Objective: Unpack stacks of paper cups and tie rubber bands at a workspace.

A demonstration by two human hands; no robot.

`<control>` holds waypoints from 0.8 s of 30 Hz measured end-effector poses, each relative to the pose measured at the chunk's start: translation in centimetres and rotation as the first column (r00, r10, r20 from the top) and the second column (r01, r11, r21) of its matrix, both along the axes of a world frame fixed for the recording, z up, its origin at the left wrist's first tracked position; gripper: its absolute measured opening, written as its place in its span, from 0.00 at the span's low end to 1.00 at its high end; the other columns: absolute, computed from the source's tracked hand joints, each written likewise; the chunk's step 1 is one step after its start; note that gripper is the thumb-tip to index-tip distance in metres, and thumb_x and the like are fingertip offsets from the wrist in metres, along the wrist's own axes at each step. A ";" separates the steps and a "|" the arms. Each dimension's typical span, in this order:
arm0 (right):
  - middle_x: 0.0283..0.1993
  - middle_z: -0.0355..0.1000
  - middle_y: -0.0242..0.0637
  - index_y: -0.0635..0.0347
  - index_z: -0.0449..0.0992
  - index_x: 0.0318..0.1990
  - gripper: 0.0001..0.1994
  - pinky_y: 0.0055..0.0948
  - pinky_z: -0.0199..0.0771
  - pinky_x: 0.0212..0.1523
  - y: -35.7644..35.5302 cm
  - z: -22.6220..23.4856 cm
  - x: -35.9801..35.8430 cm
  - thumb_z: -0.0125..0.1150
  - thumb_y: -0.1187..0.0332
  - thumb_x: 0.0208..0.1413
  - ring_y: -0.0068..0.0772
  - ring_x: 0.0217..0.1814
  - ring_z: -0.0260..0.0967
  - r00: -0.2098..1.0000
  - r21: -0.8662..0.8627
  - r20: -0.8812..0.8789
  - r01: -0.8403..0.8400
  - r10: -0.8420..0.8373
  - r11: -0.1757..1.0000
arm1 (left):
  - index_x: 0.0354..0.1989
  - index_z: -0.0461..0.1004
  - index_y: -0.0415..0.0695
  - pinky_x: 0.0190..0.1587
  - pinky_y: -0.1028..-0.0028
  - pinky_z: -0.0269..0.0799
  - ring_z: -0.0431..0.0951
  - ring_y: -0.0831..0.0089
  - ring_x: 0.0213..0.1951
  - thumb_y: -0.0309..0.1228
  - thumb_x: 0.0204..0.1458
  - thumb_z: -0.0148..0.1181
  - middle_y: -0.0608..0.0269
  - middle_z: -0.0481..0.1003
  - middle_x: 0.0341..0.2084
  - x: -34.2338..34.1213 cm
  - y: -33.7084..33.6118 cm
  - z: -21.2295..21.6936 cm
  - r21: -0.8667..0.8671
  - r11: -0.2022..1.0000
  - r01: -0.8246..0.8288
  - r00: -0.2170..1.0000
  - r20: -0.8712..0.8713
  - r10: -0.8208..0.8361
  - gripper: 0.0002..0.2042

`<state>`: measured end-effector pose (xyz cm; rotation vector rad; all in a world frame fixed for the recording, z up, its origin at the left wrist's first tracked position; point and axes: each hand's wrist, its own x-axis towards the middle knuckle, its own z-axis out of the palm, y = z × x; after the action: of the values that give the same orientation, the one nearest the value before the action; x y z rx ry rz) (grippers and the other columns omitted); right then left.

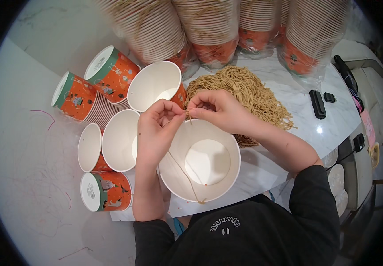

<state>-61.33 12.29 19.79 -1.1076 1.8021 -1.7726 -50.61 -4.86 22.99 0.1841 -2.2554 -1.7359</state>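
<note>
In front of me stands a large white paper bucket [167, 170], its mouth facing up. A thin tan cord [185, 172] runs across its opening from the near rim, where a small knot shows, toward the far rim. My left hand [159, 126] and my right hand [218, 111] meet above the far rim, both closed in a pinch on the cord. Their fingertips nearly touch and hide most of the cord between them. Just beyond my right hand lies a big heap of tan cords [249, 91] on the marble-patterned table [333, 126].
Tall wrapped stacks of paper buckets [213, 26] line the far side. Open buckets [119, 139] and orange-green ones lying on their sides [116, 190] crowd the left, by the scribbled wall [36, 177]. A black device [318, 104] lies at right, near a grey sofa [362, 57].
</note>
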 end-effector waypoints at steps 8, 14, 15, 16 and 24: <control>0.35 0.74 0.25 0.63 0.77 0.41 0.07 0.17 0.70 0.37 0.0 -0.2 -0.6 0.63 0.68 0.64 0.12 0.36 0.68 0.955 -0.024 0.244 -0.169 0.169 0.985 | 0.35 0.81 0.35 0.24 0.85 0.57 0.60 0.92 0.22 0.20 0.51 0.63 0.73 0.79 0.27 0.6 -0.2 0.3 -0.123 0.992 0.001 0.997 0.076 0.009 0.05; 0.35 0.75 0.26 0.64 0.77 0.40 0.06 0.17 0.71 0.38 0.2 0.9 0.6 0.63 0.71 0.63 0.12 0.37 0.69 0.995 0.018 0.076 -0.068 0.066 0.998 | 0.36 0.81 0.34 0.28 0.86 0.64 0.70 0.92 0.25 0.25 0.57 0.65 0.70 0.80 0.27 0.7 0.4 1.3 0.012 1.000 0.006 0.987 0.163 -0.008 0.06; 0.35 0.75 0.26 0.64 0.77 0.40 0.06 0.17 0.71 0.38 0.3 1.0 0.7 0.63 0.71 0.63 0.12 0.37 0.69 0.995 0.019 0.076 -0.068 0.066 0.998 | 0.36 0.81 0.34 0.28 0.86 0.64 0.70 0.92 0.25 0.25 0.57 0.65 0.70 0.80 0.27 0.6 0.2 1.2 0.014 1.000 0.005 0.986 0.164 -0.008 0.06; 0.35 0.75 0.26 0.64 0.77 0.40 0.05 0.18 0.72 0.38 0.5 1.3 0.9 0.63 0.71 0.63 0.13 0.37 0.70 0.999 0.042 0.016 -0.041 0.040 0.998 | 0.37 0.81 0.34 0.29 0.86 0.65 0.71 0.91 0.26 0.26 0.58 0.65 0.70 0.79 0.27 0.6 0.0 1.2 0.073 0.997 0.034 0.983 0.179 -0.047 0.07; 0.30 0.75 0.32 0.66 0.78 0.37 0.07 0.25 0.74 0.35 0.6 1.5 1.0 0.67 0.71 0.55 0.20 0.32 0.72 0.996 0.001 -0.087 -0.008 0.008 1.000 | 0.38 0.79 0.36 0.29 0.87 0.65 0.72 0.91 0.27 0.26 0.58 0.65 0.71 0.78 0.27 0.7 -0.5 1.8 0.237 0.966 0.108 0.964 0.211 -0.160 0.06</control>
<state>-60.29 12.87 21.33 -1.2075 1.8455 -1.7442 -49.93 -5.37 24.77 0.2982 -2.2686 -2.1417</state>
